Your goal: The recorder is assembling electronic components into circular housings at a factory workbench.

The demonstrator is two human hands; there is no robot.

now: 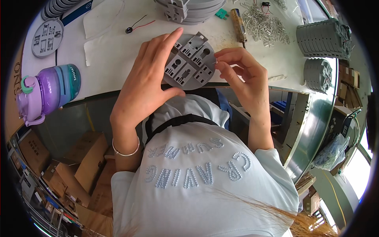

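A round grey plastic plate [191, 81] with slots and raised compartments sits at the near edge of the table, tilted toward me. My left hand [148, 71] grips it along its left side, fingers stretched up past the far rim and thumb at the near rim. At the plate's right rim, my right hand [244, 73] pinches a small shiny metal piece [216, 62] between thumb and forefinger. Its exact shape is too small to make out. Beyond the right hand lies a loose heap of small metal clips [265, 25].
A stack of grey round parts [195, 12] stands at the back. A yellowish tool handle [238, 25], a green connector [222, 14] and a small black part with wires [129, 30] lie nearby. Left are a purple bottle [49, 91] and another grey plate [47, 37]; right, stacked grey parts [321, 39].
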